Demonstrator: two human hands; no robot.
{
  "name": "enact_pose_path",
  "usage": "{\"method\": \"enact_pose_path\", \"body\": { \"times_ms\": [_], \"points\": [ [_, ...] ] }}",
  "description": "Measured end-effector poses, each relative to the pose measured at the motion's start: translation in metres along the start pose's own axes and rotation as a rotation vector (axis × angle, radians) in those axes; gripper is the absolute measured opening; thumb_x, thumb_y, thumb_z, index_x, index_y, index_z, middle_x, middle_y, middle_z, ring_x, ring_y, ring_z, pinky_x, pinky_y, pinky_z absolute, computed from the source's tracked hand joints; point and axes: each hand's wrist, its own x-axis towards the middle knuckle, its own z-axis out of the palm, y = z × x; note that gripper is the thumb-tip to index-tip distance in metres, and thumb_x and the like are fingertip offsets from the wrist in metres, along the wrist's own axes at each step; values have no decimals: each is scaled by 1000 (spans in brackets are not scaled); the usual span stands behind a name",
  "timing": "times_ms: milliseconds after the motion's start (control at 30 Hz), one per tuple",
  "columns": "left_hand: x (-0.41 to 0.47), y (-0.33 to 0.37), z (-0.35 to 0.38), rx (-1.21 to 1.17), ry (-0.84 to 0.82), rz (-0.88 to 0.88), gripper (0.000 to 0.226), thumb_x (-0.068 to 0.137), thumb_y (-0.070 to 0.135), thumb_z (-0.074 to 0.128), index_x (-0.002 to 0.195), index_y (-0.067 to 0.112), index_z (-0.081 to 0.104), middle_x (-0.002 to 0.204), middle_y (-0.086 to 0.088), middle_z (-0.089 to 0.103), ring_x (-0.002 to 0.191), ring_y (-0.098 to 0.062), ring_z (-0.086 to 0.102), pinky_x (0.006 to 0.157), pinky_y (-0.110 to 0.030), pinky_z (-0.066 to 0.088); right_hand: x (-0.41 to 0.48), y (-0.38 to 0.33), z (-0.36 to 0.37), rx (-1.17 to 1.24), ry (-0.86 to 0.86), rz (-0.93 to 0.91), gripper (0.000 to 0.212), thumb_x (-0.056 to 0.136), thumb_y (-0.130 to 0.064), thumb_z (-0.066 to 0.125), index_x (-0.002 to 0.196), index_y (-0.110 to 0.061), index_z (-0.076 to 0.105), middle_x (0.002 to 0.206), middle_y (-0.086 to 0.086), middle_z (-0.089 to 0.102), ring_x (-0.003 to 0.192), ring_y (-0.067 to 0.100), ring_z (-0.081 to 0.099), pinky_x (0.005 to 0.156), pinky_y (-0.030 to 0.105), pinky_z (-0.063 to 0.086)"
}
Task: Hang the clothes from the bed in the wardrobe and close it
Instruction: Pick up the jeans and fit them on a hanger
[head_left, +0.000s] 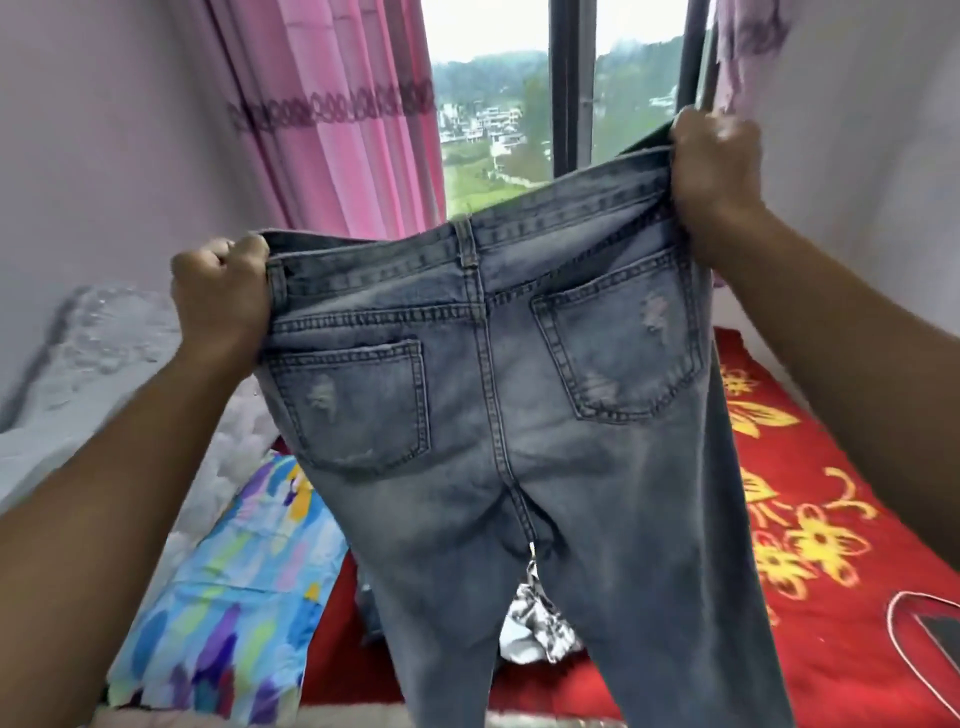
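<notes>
Fingers of both hands curl tight round the waistband of the jeans (498, 415): the left hand (221, 296) grips one end, the right hand (714, 176) the other, higher (so the band slants upward to the right). The jeans hang stretched between them, back pockets facing the camera, legs dropping over the bed (831, 519) with its red flowered cover. A patterned garment (540, 618) lies beneath. Window (493, 104) and pink curtain (337, 114) stand behind.

Body: left hand (221, 296) and right hand (714, 176) both bare. left forearm (104, 493), right forearm (857, 338) bare to frame edge.
</notes>
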Motion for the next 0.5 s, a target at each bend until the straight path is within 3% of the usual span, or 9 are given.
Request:
{"method": "enact_pose_path", "body": {
  "times_ms": [67, 100, 133, 200, 300, 333, 500],
  "points": [
    [-12, -24, 17, 67, -76, -41, 39, 83, 34, 47, 56, 7, 38, 63, -9, 36, 66, -21, 34, 61, -35, 32, -9, 29, -2, -44, -63, 67, 28, 95, -23, 44, 103, -4, 63, 100, 14, 66, 89, 16, 62, 74, 36, 44],
    [-18, -40, 26, 98, -130, -62, 39, 83, 35, 47, 57, 6, 41, 62, -10, 38, 65, -22, 36, 62, -36, 33, -11, 53, 0, -73, -89, 101, 32, 96, -22, 44, 106, 3, 62, 106, 20, 65, 100, 26, 61, 82, 41, 44],
    [-26, -55, 36, 132, -181, -84, 40, 82, 35, 47, 58, 4, 44, 61, -10, 40, 65, -23, 38, 62, -37, 34, -12, 78, 1, -139, -126, 132, 32, 94, -24, 46, 96, 3, 63, 96, 20, 65, 96, 32, 60, 79, 42, 44],
    [-39, -89, 58, 191, -271, -135, 41, 80, 36, 47, 61, 0, 51, 61, -12, 42, 65, -24, 40, 61, -38, 35, -14, 130, 2, -302, -199, 207, 38, 86, -36, 48, 72, -4, 63, 67, 5, 56, 75, 25, 54, 68, 36, 41],
    [-60, -140, 96, 279, -380, -241, 42, 73, 40, 47, 59, 1, 55, 60, -18, 47, 64, -26, 45, 60, -38, 38, -21, 212, 5, -423, -316, 328, 41, 82, -43, 52, 46, -24, 60, 57, -6, 43, 65, 18, 44, 62, 32, 33],
    [-68, -157, 110, 314, -422, -270, 42, 71, 40, 47, 57, 1, 55, 59, -21, 47, 63, -26, 45, 60, -38, 37, -24, 238, 7, -451, -357, 359, 41, 82, -42, 51, 45, -27, 60, 56, -5, 42, 65, 19, 44, 59, 32, 32],
    [-99, -234, 193, 460, -623, -341, 37, 65, 37, 43, 42, 9, 41, 57, -27, 44, 59, -30, 46, 56, -37, 30, -23, 373, 26, -637, -477, 484, 42, 87, -32, 52, 55, -6, 51, 54, 3, 49, 65, 26, 51, 54, 36, 31]
  ]
}}
